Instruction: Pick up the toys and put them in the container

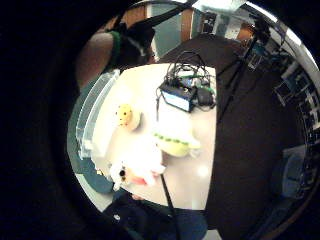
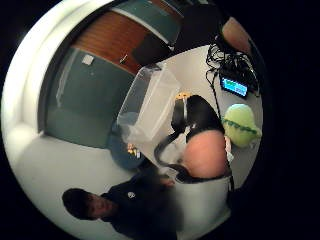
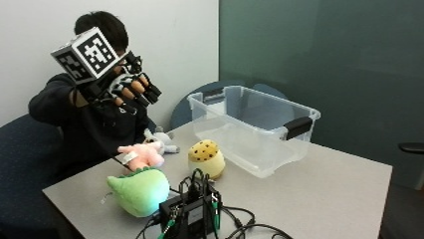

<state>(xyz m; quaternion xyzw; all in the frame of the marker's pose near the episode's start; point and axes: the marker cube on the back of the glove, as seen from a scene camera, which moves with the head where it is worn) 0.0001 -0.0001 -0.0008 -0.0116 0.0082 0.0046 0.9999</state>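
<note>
Outside view: gloved right hand raised high above the table, fingers loosely spread, holding nothing. Clear plastic container with dark handles standing on the table's far side, nothing visible inside. Four toys out on the tabletop, none in the container: yellow spotted plush just beside the container's near wall; pink plush and small grey plush close together at the table edge near the person; green plush nearest the camera, next to a black device with tangled cables. From the little finger side palm view, same spread seen from above: container along one table edge, yellow plush beside it, green plush near the device
</note>
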